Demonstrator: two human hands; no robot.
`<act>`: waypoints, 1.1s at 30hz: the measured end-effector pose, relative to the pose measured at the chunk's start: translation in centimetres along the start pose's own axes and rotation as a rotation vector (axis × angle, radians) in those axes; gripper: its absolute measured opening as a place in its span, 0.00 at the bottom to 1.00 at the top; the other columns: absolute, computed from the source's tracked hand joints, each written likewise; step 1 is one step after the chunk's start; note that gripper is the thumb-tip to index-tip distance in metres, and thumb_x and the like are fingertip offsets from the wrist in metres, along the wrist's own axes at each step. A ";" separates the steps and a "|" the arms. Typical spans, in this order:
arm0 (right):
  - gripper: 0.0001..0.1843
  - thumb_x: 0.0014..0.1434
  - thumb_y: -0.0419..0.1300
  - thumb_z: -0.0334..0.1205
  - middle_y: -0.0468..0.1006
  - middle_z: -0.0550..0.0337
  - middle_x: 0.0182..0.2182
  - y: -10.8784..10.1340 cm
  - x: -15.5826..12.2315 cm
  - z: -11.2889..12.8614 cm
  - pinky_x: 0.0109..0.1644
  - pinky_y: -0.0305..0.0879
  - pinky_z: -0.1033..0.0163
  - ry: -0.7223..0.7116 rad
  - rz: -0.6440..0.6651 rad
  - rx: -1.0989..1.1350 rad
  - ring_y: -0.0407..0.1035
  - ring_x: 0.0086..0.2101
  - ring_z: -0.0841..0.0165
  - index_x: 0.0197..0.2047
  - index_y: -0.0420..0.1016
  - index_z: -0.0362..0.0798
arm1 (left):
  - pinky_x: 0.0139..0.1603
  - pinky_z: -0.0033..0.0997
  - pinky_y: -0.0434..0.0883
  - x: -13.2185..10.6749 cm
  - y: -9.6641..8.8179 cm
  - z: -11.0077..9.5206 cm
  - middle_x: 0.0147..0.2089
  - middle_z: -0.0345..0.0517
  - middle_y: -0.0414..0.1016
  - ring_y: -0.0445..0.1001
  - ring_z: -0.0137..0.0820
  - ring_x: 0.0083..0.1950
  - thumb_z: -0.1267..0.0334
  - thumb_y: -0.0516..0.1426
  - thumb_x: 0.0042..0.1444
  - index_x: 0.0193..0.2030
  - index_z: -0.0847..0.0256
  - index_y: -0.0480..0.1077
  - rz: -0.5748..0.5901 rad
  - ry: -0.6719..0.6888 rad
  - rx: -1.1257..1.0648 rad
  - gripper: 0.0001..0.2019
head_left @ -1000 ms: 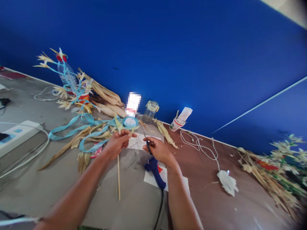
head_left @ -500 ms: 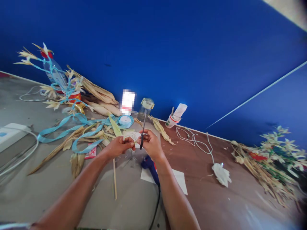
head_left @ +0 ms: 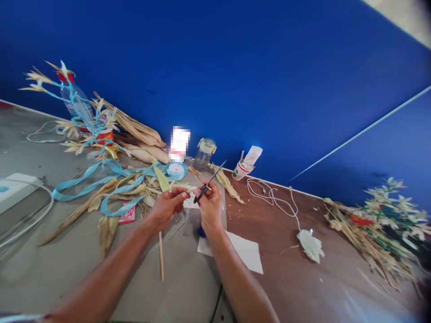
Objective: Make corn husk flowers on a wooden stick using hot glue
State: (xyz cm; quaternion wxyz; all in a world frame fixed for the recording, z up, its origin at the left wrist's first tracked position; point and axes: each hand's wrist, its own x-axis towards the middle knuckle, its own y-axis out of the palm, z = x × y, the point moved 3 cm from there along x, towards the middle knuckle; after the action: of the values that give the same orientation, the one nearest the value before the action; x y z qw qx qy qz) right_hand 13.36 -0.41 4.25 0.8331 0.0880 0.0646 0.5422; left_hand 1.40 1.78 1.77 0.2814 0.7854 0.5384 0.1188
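Note:
My right hand point(head_left: 211, 206) is closed around dark-handled scissors point(head_left: 214, 174), whose blades point up and to the right. Just left of it, my left hand point(head_left: 170, 205) is closed in a pinch. A small pale strip point(head_left: 191, 190), perhaps corn husk, shows at its fingertips; its far end comes near the right fingers. Under both hands lies a white sheet with line marks point(head_left: 188, 202). Dry corn husks point(head_left: 92, 190) and a light blue ribbon point(head_left: 126, 208) spread out to the left, with a green husk leaf point(head_left: 160, 176) behind my left hand.
Along the blue wall stand a lit screen point(head_left: 179, 143), a glass jar point(head_left: 204, 152) and a paper cup point(head_left: 241, 170). Blue-wrapped husk flowers point(head_left: 99, 128) stand left; white flowers point(head_left: 397, 206) lie right. A white cable point(head_left: 279, 202) and a white paper point(head_left: 247, 251) lie on the table.
The scissors have tipped from nearly upright to slanting right, as my right hand turned. Both hands shifted slightly. The dark blue tool under my right forearm is now mostly hidden.

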 end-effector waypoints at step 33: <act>0.14 0.46 0.62 0.41 0.67 0.65 0.25 -2.9 -0.5 4.3 0.28 0.55 0.70 0.167 0.829 -0.657 0.58 0.24 0.75 0.38 0.74 0.44 | 0.19 0.21 0.49 0.3 -1.9 -1.5 0.15 0.28 0.51 0.45 0.16 0.15 0.65 0.60 0.47 0.29 0.64 0.66 0.051 -0.038 0.051 0.07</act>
State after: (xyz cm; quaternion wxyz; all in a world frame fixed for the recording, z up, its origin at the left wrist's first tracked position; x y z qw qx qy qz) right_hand 16.60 -2.37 7.81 0.5247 -0.2026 -0.0826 0.8227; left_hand -0.71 2.98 1.94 0.2683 0.8078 0.5157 0.0971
